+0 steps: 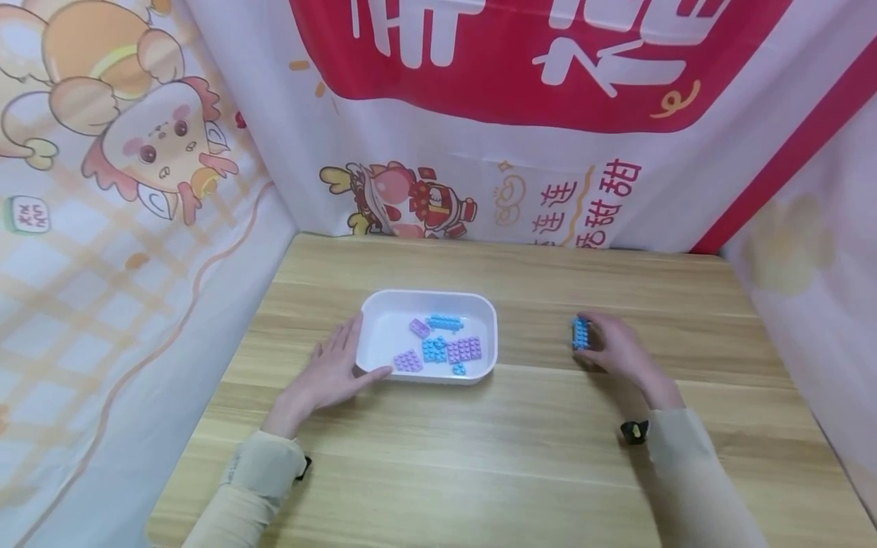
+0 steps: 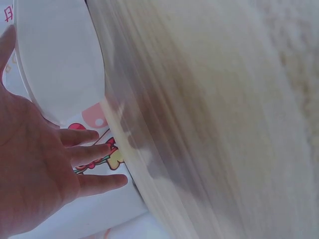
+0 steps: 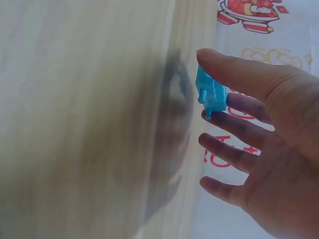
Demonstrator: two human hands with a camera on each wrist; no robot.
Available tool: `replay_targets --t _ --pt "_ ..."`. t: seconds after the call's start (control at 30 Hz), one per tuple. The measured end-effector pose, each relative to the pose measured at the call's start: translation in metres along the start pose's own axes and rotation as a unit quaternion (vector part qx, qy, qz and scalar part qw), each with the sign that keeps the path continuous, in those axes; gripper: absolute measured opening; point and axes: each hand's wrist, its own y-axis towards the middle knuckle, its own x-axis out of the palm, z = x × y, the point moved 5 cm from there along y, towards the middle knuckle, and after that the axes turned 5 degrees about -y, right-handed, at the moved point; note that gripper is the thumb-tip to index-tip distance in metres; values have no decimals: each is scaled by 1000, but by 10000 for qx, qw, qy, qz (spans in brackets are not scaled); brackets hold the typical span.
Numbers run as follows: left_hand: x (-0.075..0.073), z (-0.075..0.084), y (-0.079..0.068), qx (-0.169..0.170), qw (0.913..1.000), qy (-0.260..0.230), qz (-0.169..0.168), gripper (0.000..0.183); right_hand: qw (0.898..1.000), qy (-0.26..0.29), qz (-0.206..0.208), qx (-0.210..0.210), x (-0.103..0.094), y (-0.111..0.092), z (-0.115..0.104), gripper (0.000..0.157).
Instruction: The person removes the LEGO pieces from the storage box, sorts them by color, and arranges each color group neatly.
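My left hand (image 1: 329, 374) rests at the left end of a white plastic tray (image 1: 380, 335), its fingers extended along the outer wall and the thumb by the near rim. The left wrist view shows those fingers spread beside the tray's side. To the right of the tray, my right hand (image 1: 620, 352) pinches a blue toy building block (image 3: 211, 92) between thumb and fingers, its other fingers extended. In the head view this block (image 1: 581, 333) has its studs showing. It appears just above the table; whether it touches the wood I cannot tell.
Inside the tray lie several purple and blue block pieces, among them a long blue piece (image 1: 444, 323), a purple piece (image 1: 408, 361) and a small blue one (image 1: 459, 369). The wooden table (image 1: 479, 457) meets a printed cloth (image 1: 274, 205) at the back and sides.
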Motion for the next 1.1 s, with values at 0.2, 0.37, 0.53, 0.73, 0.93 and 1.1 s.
replay_targets --t 0.2,0.37,0.53,0.73,0.93,1.1 --pt "1 -2 1 -3 10000 -2 10 126 10000 -57 44 23 3 -4 10 73" --pt "2 -2 1 -5 10000 4 22 126 9999 3 141 27 6 -6 16 70" --pt "1 -1 1 -8 10000 -2 49 126 9998 -33 183 19 7 -7 17 74" --pt "1 -2 0 -13 10000 -10 38 126 9995 -61 316 -81 3 -5 1 75" --pt "0 -2 -1 3 10000 -40 89 126 9968 -179 631 -467 -5 8 -36 67" --pt "2 -3 1 96 9993 -349 39 127 9950 -53 642 -765 -6 22 -66 64"
